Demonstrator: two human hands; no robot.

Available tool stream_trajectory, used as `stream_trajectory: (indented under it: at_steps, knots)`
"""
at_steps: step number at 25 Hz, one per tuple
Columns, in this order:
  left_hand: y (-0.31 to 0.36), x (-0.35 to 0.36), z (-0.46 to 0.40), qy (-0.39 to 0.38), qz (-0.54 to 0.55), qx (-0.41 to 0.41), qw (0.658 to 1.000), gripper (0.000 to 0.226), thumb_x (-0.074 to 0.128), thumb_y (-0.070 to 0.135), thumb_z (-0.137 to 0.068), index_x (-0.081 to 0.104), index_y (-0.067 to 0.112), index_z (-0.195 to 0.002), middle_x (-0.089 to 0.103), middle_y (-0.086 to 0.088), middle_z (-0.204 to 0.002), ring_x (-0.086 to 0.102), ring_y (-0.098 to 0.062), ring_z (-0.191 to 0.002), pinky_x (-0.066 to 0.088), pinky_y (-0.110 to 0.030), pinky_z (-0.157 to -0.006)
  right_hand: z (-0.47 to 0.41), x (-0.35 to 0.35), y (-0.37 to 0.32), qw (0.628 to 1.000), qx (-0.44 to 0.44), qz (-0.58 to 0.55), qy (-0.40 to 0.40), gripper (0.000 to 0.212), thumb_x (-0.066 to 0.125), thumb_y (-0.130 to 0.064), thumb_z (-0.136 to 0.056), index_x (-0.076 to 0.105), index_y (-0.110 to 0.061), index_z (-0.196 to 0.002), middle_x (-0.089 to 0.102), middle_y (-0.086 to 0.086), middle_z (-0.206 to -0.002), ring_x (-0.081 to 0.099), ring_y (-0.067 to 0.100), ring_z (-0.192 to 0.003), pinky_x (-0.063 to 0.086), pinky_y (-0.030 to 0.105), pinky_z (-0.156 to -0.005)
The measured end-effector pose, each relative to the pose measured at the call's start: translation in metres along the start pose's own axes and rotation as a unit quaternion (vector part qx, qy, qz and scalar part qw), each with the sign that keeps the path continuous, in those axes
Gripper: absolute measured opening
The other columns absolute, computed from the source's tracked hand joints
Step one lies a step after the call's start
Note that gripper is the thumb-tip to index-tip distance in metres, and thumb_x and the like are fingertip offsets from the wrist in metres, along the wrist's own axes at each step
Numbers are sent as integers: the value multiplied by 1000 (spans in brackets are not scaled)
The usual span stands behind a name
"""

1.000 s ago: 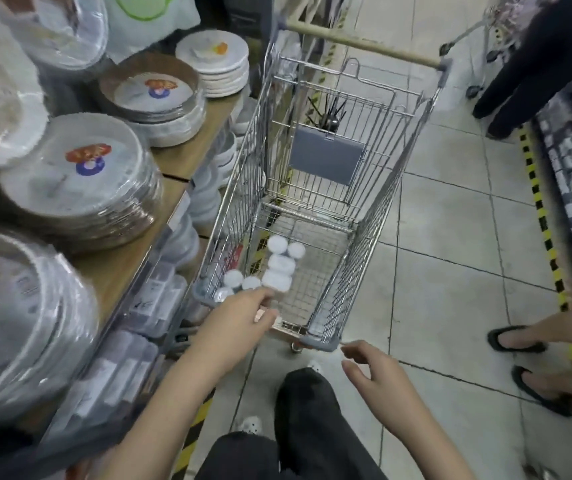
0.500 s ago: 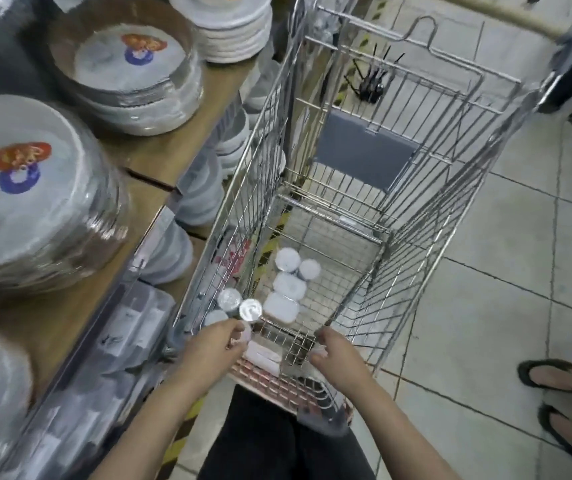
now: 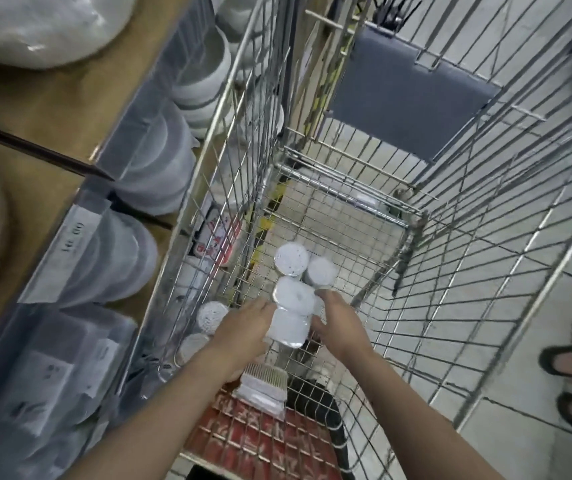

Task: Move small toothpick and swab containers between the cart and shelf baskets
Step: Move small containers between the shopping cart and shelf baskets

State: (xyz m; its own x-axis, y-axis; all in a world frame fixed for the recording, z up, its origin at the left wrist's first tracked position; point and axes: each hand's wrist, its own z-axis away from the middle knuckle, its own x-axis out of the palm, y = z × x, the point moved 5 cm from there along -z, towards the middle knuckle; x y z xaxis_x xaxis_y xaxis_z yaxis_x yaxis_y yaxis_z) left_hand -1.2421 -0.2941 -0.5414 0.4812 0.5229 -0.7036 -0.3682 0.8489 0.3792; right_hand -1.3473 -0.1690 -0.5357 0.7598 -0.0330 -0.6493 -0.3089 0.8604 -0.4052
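Both hands (image 3: pixel 243 327) (image 3: pixel 341 323) around white container (image 3: pixel 288 329) (in cart (image 3: pixel 416 216))

Both hands now down inside the cart (image 3: pixel 450 237), no longer at its near rim. Left hand (image 3: pixel 243 332) moved off the small round tubs at 9 o'clock onto the white container (image 3: pixel 288 329); right hand (image 3: pixel 338 323) off the wire edge, touching that container's 3 o'clock side. View dropped closer, shelf plates out of sight.

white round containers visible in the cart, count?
6: two at the back, two between the left hand and right hand, two by the left wall. Hands may hide more.
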Motion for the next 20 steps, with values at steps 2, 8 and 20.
stream_trajectory:
  at_steps: [2, 8, 20]
  knots:
    - [-1, 11, -8, -5, -20, 9, 1000, 66, 67, 17, -80, 37, 17, -139, 40, -2, -138, 46, -19, -118, 45, -31, -92, -7, 4, 1, 1000, -17, 16, -5, 55, 55, -21, -93, 33, -17, -143, 41, 3, -143, 46, 21, -123, 43, 36, -98]
    - [6, 20, -17, 32, -95, 9, 995, 69, 71, 10, -75, 36, 16, -134, 43, -7, -134, 46, -22, -120, 40, -36, -99, -19, 12, 4, 999, -32, 32, 1, 64, 54, -19, -92, 23, -21, -148, 42, 2, -141, 49, 22, -119, 44, 34, -91]
    - [17, -7, 25, 34, -24, 52, 998, 71, 67, 45, -78, 35, 20, -137, 43, 3, -135, 38, -16, -123, 27, -30, -103, -28, 17, 4, 992, -44, 120, -5, 85, 61, -39, -89, 5, -27, -152, 45, 2, -136, 55, 23, -110, 48, 33, -75]
